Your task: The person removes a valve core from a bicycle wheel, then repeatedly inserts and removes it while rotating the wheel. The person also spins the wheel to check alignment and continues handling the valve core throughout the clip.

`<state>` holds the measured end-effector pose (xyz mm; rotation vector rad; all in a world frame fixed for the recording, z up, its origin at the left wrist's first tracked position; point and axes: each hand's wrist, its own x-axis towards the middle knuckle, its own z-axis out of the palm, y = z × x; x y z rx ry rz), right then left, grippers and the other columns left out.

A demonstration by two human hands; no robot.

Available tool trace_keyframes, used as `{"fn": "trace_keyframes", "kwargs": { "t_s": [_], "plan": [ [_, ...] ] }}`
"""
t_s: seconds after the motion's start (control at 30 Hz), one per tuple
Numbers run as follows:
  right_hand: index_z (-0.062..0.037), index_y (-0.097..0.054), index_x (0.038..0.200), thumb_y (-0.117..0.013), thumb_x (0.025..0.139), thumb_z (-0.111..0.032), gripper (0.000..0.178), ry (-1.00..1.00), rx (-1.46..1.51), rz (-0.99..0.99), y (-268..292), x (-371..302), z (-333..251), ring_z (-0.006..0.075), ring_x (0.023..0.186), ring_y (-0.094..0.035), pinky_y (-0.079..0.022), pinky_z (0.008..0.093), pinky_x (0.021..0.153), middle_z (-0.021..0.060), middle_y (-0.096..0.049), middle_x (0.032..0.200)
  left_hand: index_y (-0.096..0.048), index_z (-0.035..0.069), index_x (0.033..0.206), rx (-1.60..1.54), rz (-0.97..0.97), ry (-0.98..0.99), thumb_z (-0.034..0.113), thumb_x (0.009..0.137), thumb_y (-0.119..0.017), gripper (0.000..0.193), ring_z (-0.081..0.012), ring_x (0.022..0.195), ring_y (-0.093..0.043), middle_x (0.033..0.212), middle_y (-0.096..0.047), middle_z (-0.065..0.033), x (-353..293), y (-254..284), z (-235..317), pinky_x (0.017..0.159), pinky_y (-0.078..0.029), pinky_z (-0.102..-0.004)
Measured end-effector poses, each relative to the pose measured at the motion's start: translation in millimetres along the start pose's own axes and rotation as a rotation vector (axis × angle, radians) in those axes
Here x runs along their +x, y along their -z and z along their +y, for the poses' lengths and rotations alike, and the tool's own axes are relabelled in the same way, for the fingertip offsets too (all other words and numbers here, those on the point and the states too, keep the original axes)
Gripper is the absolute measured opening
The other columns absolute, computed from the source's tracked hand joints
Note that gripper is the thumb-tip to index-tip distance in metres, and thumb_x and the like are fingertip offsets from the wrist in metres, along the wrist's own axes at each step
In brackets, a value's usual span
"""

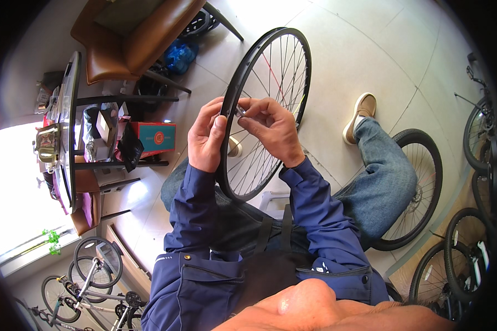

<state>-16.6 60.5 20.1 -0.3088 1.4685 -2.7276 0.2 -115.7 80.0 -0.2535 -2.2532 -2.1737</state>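
Observation:
A bare bicycle wheel with a black rim and thin dark spokes stands upright between my knees. One spoke is red, and no tyre is on this rim. My left hand is closed round the rim's near left side, its thumb pressed on the rim. On the other side of the rim, among the spokes, my right hand pinches a small silvery metal piece against the rim's inner side. The exact kind of this piece is too small to tell, and my fingers partly cover it.
A second wheel with a tyre lies beside my right leg. Several bicycles stand at the right edge, more at the lower left. At left are a cluttered table, a brown leather chair and a teal-and-red box.

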Motion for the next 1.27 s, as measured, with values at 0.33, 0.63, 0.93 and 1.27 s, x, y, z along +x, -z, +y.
{"fn": "trace_keyframes", "kwargs": {
  "t_s": [0.33, 0.63, 0.93, 1.27],
  "plan": [
    [0.0034, -0.067, 0.119, -0.083, 0.086, 0.009, 0.037, 0.123, -0.302, -0.12, 0, -12, -19, 0.0212, 0.119, -0.072, -0.06, 0.0353, 0.107, 0.0141, -0.07, 0.13, -0.062, -0.002, 0.142, -0.056, 0.039, 0.081, 0.031, 0.111, -0.066, 0.046, -0.0176, 0.122, -0.064, 0.135, -0.068, -0.0108, 3, 6, -4, 0.108, -0.049, -0.0337],
    [-0.0026, -0.075, 0.123, -0.091, 0.077, 0.0, 0.049, 0.283, -0.587, -0.115, -13, -8, -28, 0.0283, 0.105, -0.077, -0.062, 0.0358, 0.091, 0.0142, -0.076, 0.119, -0.061, -0.002, 0.144, -0.066, 0.038, 0.072, 0.029, 0.112, -0.064, 0.044, -0.0158, 0.116, -0.067, 0.128, -0.072, -0.0102, 5, 1, 1, 0.104, -0.053, -0.0321],
    [-0.0042, -0.073, 0.115, -0.087, 0.078, -0.001, 0.04, 0.312, -0.687, 0.009, -27, -9, -3, 0.0324, 0.097, -0.075, -0.062, 0.0406, 0.085, 0.0126, -0.076, 0.111, -0.061, -0.003, 0.143, -0.105, 0.016, 0.058, 0.026, 0.112, -0.064, 0.043, -0.015, 0.114, -0.067, 0.128, -0.071, -0.0092, 5, -3, 0, 0.103, -0.053, -0.0311],
    [-0.0053, -0.073, 0.117, -0.087, 0.077, -0.006, 0.042, 0.29, -0.712, 0.046, -25, -10, 1, 0.036, 0.098, -0.074, -0.06, 0.0425, 0.085, 0.0149, -0.077, 0.11, -0.058, -0.002, 0.148, -0.006, -0.006, 0.042, 0.033, 0.113, -0.062, 0.05, -0.0184, 0.119, -0.069, 0.136, -0.072, -0.0161, 5, -4, -1, 0.106, -0.052, -0.0332]
  ]
}}
